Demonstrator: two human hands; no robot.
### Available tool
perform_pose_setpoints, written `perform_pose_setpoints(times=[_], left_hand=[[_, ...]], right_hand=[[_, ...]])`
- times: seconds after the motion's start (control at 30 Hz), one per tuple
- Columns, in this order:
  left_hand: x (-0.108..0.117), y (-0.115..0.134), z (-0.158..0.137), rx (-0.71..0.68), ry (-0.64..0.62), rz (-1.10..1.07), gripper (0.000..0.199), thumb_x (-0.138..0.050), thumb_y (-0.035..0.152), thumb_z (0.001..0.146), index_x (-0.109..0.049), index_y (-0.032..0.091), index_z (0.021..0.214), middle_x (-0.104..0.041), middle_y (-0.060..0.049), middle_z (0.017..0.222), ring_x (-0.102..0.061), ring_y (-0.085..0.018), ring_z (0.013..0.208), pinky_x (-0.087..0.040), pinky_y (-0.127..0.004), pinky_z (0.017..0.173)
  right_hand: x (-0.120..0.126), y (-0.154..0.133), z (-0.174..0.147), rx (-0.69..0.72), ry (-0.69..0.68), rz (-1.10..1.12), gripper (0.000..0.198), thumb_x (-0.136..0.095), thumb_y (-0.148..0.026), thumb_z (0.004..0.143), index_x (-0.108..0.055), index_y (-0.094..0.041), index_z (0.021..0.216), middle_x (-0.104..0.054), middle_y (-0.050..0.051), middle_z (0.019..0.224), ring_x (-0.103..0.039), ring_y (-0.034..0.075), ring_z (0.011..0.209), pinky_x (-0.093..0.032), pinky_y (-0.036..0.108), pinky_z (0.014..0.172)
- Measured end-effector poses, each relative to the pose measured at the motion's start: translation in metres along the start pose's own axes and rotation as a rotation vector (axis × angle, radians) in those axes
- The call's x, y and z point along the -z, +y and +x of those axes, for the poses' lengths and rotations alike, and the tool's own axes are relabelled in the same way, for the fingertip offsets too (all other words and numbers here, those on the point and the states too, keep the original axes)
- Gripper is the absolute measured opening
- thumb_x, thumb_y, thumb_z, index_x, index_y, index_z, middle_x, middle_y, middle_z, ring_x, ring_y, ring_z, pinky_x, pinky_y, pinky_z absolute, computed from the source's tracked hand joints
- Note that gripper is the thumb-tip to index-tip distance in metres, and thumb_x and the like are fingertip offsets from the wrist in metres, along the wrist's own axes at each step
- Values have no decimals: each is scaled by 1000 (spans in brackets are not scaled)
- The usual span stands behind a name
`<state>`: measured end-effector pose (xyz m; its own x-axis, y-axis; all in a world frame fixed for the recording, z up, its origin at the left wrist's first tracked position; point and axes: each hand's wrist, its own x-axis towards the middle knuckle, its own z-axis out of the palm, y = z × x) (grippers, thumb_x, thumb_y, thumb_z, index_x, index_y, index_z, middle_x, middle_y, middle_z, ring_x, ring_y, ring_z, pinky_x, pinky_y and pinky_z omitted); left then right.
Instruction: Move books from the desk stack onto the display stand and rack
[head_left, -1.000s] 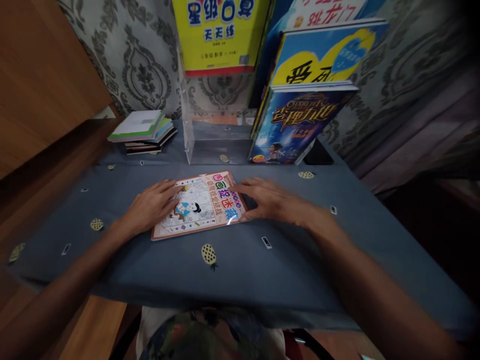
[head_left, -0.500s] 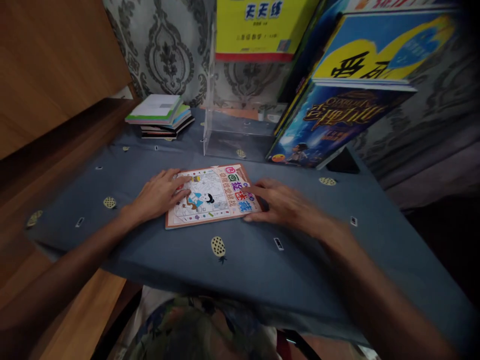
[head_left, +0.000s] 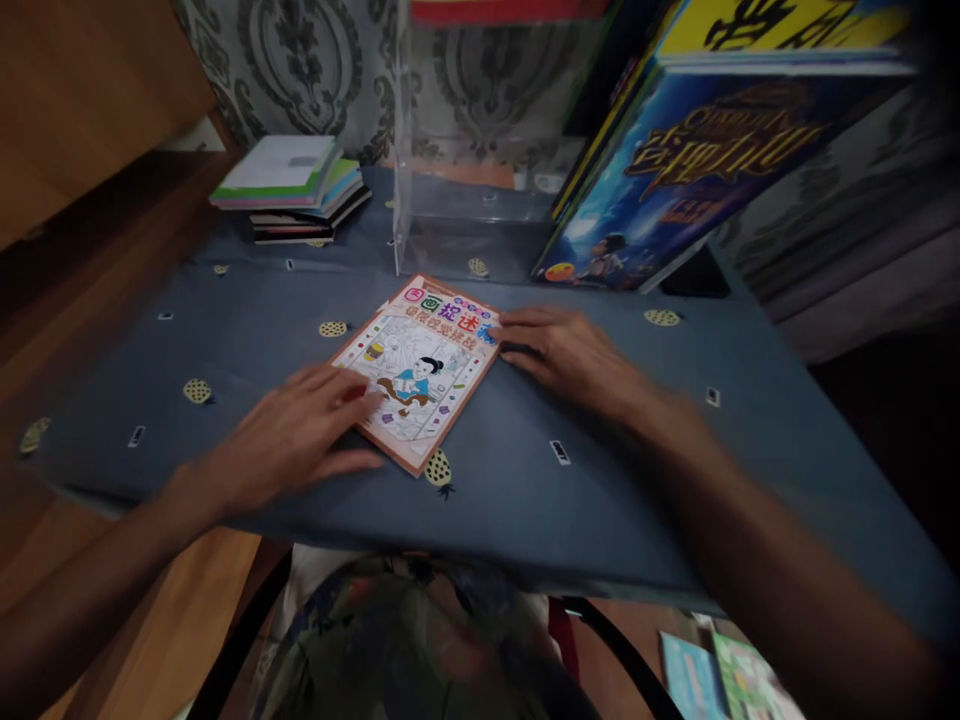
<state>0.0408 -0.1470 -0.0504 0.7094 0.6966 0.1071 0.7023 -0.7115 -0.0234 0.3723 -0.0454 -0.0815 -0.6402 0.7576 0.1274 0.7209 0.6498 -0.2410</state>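
A thin picture book (head_left: 424,375) lies flat and slanted on the blue cloth, its cover up, with coloured Chinese lettering and a partly coloured drawing of a figure in blue. My left hand (head_left: 300,430) is at the book's lower left; its fingertips rest on the cover edge and the thumb is spread onto the cloth. At the upper right corner, the stretched fingers of my right hand (head_left: 566,355) touch the edge and cover part of the lettering. Neither hand is wrapped round the book.
A clear acrylic stand (head_left: 472,230) is at the back of the table (head_left: 262,330). To its right leans a blue book (head_left: 675,180). A small stack of books (head_left: 285,185) sits at the back left. A dark flat object (head_left: 701,275) lies behind my right hand. More books (head_left: 720,675) are below the table's edge.
The picture book has turned counterclockwise, so its title now faces away from me. My left hand came nearer to me, and my right hand slid up the book's side. The view tilted down.
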Motion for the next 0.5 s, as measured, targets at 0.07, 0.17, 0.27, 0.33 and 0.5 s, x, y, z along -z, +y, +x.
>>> perform_pose_setpoints(times=[0.07,0.17,0.27,0.33,0.5], left_hand=[[-4,8,-2,-102,26,-75,44,-49,50,101,-57,19,131,-62,-14,132,-57,-29,124,-50,-46,103],[-10,17,1,-176,63,-43,36,-48,38,104,-57,16,131,-64,-14,133,-58,-28,126,-51,-44,104],[-13,18,7,-242,108,28,33,-46,34,105,-63,12,123,-69,-12,126,-63,-26,119,-54,-41,101],[-13,17,10,-261,134,46,32,-44,34,105,-65,13,120,-72,-10,122,-65,-24,117,-55,-39,99],[-9,12,13,-268,202,-22,27,-44,24,105,-68,15,115,-75,-7,115,-71,-21,105,-59,-36,90]], right_hand=[[-2,-4,1,-16,12,17,37,-51,-26,95,-67,-30,128,-64,7,138,-56,33,128,-44,55,108],[-5,-10,1,-30,28,40,38,-48,-24,96,-67,-28,129,-62,7,139,-55,31,130,-42,54,111],[-8,-17,2,-22,44,51,39,-45,-20,96,-68,-25,128,-63,7,138,-55,30,131,-40,52,112],[-11,-20,2,7,66,67,39,-44,-19,97,-69,-23,126,-65,8,136,-56,29,130,-40,51,113],[-19,-24,2,142,163,139,33,-51,-26,97,-71,-19,123,-68,12,130,-62,28,124,-44,51,111]])
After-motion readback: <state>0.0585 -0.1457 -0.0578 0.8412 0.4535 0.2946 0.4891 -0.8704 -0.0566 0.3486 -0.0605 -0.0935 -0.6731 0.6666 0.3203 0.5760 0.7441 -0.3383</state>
